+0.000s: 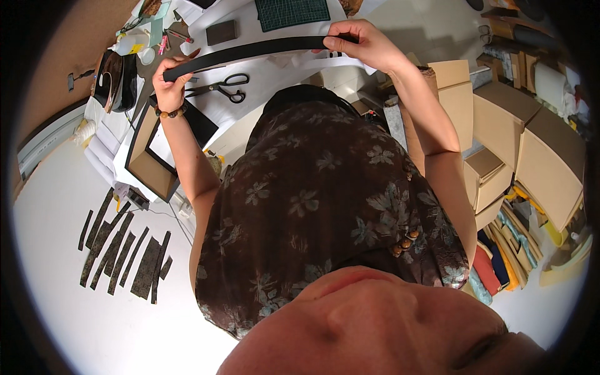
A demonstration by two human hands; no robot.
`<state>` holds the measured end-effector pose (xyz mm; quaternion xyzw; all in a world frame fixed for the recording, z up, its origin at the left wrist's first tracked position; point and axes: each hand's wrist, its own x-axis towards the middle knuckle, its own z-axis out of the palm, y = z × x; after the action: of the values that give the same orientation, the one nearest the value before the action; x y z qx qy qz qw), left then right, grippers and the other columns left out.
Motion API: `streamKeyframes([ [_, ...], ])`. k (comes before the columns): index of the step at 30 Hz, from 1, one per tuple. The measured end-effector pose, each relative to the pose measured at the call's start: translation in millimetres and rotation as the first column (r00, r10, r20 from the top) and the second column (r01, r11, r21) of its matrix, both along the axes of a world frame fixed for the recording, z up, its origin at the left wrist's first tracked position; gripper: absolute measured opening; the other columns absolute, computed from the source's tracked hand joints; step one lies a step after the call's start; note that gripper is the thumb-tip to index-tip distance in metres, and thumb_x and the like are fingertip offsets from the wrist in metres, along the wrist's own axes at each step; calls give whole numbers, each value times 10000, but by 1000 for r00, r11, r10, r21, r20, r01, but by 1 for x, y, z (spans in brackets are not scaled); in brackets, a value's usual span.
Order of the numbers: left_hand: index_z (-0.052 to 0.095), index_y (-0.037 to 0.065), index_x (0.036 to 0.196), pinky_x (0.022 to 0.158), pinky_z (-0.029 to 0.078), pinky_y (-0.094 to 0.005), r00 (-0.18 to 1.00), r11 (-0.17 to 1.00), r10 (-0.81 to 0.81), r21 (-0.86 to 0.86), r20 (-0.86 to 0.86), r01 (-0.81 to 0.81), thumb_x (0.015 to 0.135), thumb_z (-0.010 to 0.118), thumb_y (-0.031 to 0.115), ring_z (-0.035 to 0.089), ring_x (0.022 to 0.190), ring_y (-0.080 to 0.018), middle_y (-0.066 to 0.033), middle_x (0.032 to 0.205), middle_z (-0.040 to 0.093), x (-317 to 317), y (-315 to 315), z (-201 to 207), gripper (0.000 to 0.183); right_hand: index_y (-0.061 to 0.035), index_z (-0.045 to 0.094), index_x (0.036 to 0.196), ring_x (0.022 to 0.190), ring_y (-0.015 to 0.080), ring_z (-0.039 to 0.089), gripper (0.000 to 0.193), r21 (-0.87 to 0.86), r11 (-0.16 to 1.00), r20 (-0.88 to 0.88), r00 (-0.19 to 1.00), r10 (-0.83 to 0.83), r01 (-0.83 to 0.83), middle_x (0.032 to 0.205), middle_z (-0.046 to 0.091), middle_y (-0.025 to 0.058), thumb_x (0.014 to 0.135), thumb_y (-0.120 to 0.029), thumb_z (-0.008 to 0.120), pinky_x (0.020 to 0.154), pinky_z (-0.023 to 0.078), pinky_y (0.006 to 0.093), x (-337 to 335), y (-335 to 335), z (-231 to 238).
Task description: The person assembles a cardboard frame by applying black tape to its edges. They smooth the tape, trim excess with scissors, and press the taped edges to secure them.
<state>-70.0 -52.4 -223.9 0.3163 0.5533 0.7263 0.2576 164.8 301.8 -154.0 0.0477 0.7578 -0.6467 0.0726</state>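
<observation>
A long black strip (250, 49), perhaps leather or fabric, is stretched between my two hands in a shallow upward bow. My left hand (170, 87), with a beaded bracelet at the wrist, pinches its left end between thumb and fingers. At the other end my right hand (365, 45) is closed on the strip, the thumb lying along it. Below the strip, close to my left hand, black-handled scissors (230, 87) lie on the white table (256, 76). Just beyond the strip sits a dark rectangular block (222, 32).
A green cutting mat (292, 14) lies at the far side. Back left are a white bottle (128, 44), pens and a glossy dark object (115, 81). An open-topped box (150, 153) stands by my left forearm. Several dark strips (115, 250) lie at left; cardboard boxes (500, 119) crowd the right.
</observation>
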Motion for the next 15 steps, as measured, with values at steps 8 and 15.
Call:
streamKeyframes([
  [8,545,-17,856,835,462,-342,999,999,-29,27,-16,29,762,692,-100,580,868,-207,-137,914,624,-3,3,0,193,-48,569,761,580,26,292,290,-37,999,39,999,-25,26,620,369,-85,948,-267,597,509,233,220,-2,-1,6],
  [15,548,-16,861,793,455,-307,1000,1000,-17,-10,2,17,754,695,-105,574,878,-200,-139,912,623,-2,1,3,202,-44,634,862,613,29,359,222,-11,1000,42,999,8,-7,702,531,-63,937,-252,611,530,297,218,-1,5,-2],
])
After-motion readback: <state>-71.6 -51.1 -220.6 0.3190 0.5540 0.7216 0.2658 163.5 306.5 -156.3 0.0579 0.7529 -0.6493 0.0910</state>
